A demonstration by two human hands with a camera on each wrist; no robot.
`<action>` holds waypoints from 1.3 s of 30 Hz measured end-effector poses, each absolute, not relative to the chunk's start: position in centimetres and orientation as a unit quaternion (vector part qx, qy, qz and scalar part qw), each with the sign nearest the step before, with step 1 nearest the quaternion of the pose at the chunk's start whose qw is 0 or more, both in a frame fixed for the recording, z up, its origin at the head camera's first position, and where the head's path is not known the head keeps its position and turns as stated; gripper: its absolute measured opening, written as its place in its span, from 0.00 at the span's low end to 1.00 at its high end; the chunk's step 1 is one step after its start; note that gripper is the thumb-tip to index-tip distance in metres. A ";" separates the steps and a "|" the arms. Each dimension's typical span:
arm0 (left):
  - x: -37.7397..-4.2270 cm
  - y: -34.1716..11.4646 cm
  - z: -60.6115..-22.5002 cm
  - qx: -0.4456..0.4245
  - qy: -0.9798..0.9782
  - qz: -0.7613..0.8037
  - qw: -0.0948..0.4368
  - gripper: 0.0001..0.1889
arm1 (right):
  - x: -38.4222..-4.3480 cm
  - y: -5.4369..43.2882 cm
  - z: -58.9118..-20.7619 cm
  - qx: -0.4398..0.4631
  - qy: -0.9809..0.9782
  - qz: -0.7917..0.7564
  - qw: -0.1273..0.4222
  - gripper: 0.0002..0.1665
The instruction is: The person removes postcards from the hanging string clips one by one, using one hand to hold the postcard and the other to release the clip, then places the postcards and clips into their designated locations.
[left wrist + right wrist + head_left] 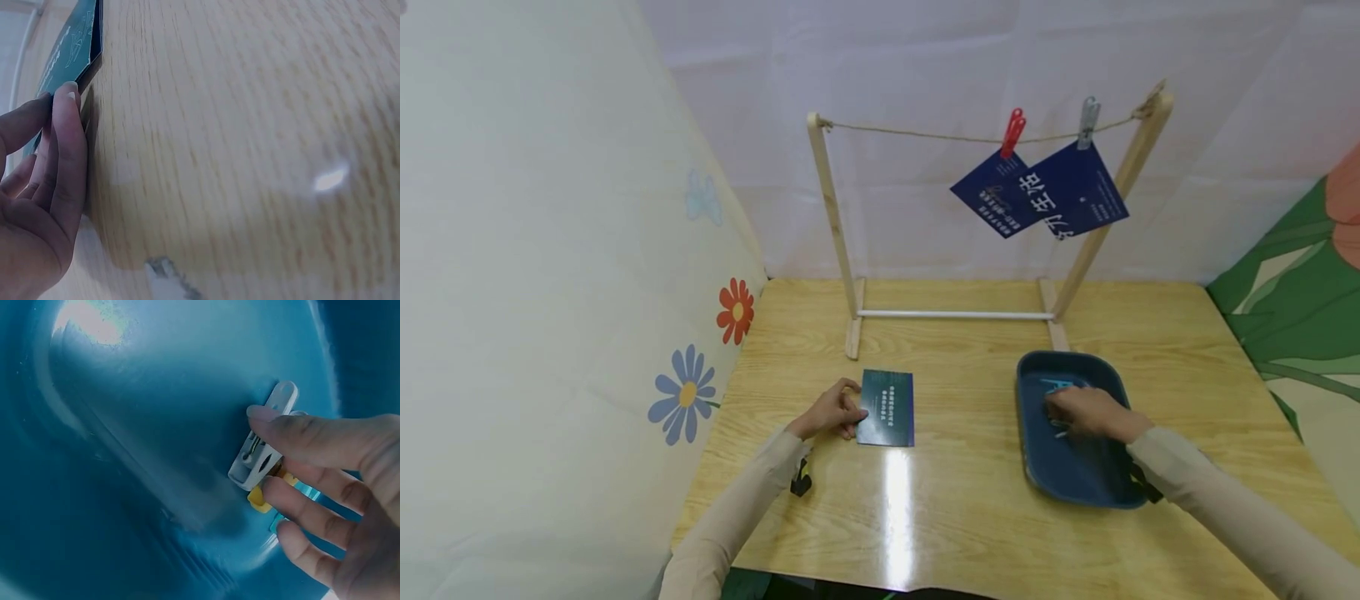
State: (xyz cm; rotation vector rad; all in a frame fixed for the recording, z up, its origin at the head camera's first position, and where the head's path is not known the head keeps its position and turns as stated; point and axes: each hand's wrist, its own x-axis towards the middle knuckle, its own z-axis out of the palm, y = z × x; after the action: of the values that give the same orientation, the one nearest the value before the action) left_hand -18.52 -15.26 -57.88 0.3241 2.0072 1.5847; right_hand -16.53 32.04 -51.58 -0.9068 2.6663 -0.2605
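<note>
My left hand (pixel 832 410) pinches the left edge of a dark green card (pixel 886 408) with white print, thumb on one face. In the left wrist view the card (pixel 70 53) stands tilted off the tabletop at its near edge. Inside a dark blue tray (pixel 1032 450) is my right hand (pixel 1093 412), blurred in the head view. Its thumb and fingers pinch a white clothespin (pixel 262 447), seen in the right wrist view. Beneath those fingers lie a yellow clothespin (pixel 258 500) and a light blue one (pixel 276 523), both partly hidden.
Behind, a wooden frame (pixel 831 208) carries a string (pixel 917 134). Two dark blue cards hang there: the left card (pixel 988 200) from a red clothespin (pixel 1013 133), the right card (pixel 1086 196) from a grey clothespin (pixel 1087 123). A white bar (pixel 955 314) joins the frame's feet.
</note>
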 end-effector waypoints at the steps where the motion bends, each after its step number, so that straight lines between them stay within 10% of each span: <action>1: -18.5 -15.3 -57.9 0.121 0.748 0.591 0.276 0.24 | -16.5 32.0 -51.6 -0.317 0.931 -0.092 0.156 0.22; 39: -18.9 -14.4 -58.2 0.098 0.803 0.544 0.223 0.09 | -17.2 32.0 -51.0 -0.337 0.913 -0.123 0.193 0.19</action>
State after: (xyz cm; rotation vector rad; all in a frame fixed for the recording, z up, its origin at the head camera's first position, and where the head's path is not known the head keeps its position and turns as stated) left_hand -18.90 -14.43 -58.16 0.2694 2.2169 1.5016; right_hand -17.25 32.03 -50.97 -0.9466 2.5629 -0.3452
